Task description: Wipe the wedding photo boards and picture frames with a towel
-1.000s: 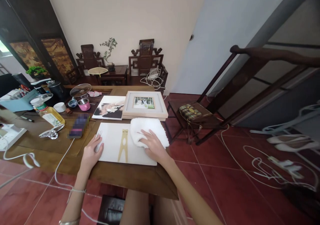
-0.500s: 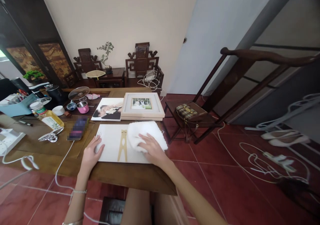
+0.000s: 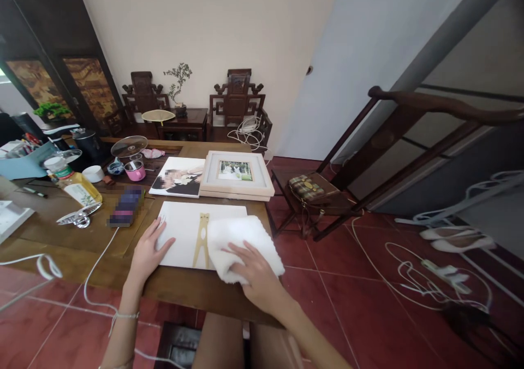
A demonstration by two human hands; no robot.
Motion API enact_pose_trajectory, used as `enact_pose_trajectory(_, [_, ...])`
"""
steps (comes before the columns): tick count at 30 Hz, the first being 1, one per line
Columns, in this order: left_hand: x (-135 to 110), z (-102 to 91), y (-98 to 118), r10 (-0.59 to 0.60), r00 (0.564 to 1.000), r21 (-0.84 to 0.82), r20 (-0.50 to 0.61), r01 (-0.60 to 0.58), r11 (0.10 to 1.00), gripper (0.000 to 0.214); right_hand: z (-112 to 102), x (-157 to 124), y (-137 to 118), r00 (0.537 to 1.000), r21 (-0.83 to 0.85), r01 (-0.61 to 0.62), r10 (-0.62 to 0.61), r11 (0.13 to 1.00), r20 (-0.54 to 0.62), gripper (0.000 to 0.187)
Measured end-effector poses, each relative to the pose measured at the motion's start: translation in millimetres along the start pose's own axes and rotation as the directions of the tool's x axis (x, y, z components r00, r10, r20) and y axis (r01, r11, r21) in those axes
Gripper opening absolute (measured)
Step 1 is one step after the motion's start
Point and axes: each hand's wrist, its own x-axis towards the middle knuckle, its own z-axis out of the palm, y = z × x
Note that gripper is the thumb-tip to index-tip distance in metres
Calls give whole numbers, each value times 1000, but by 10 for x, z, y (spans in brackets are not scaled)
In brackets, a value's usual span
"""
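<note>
A white flat panel (image 3: 180,237) lies near the front edge of the table, with a pale tan, fork-legged piece with a small animal-like head (image 3: 201,238) on its middle. My left hand (image 3: 148,249) rests at the panel's left edge, thumb and fingers spread, holding nothing. In my right hand (image 3: 256,273) is a fluffy white cloth (image 3: 245,235), pressed over the panel's right part and hanging past its front right corner. The cloth hides that side of the panel. Fingers of my right hand curl into the cloth's near side.
Behind the panel are a photo print (image 3: 176,178) and stacked framed pictures (image 3: 237,190). To the left are a blurred phone (image 3: 126,206) with a cable, a metal clip (image 3: 82,216), an oil bottle (image 3: 82,186) and a pink cup (image 3: 135,171). A chair (image 3: 323,194) holding a plaid bag stands right.
My right hand and the cloth have moved toward me and slightly right, uncovering the panel's far right part. My left hand stays at the left edge.
</note>
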Motion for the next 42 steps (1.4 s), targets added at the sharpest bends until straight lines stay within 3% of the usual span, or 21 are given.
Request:
enact_pose_trajectory(4, [-5,-16,30,14,1000,3,-13,-14,1000,56,51,382,423,999,7,-23,23,1000,-40,51])
enact_pose_trajectory(7, [-16,-22,62,20,999,-9,-40,-21,1000,55,89,613,589,996,11,-73,73,997,-52,51])
enact_pose_trajectory(10, [-28,-25,104,13,998,-27,-65,-15,1000,53,118,620,506,994,17,-89,90,996,-53,48])
enact_pose_trajectory(16, [-40,-40,148,-21,998,0,-57,21,1000,52,148,202,8,993,33,-37,41,999,-111,35])
enact_pose_trajectory(19, [-47,-44,137,-41,999,13,-35,41,999,52,102,98,-87,993,96,-22,32,995,-111,37])
enact_pose_trajectory(24, [-59,-35,139,-27,998,-5,-49,27,1000,49,-2,337,177,997,176,-78,81,981,-6,49])
enact_pose_trajectory(30, [-57,-37,130,1,998,-15,-64,-2,1000,46,-20,685,528,991,102,-134,132,986,22,57])
enact_pose_trajectory(33, [-58,-40,106,1,999,3,-54,-1,1000,45,-68,571,461,997,92,-73,73,993,2,54])
enact_pose_trajectory(40, [-29,-12,24,22,1000,39,-14,-22,999,42,-152,-94,59,986,27,167,-166,986,-28,34])
enact_pose_trajectory(42, [-13,-15,7,57,998,47,34,-59,997,47,-152,-126,47,988,35,152,-151,988,-38,33])
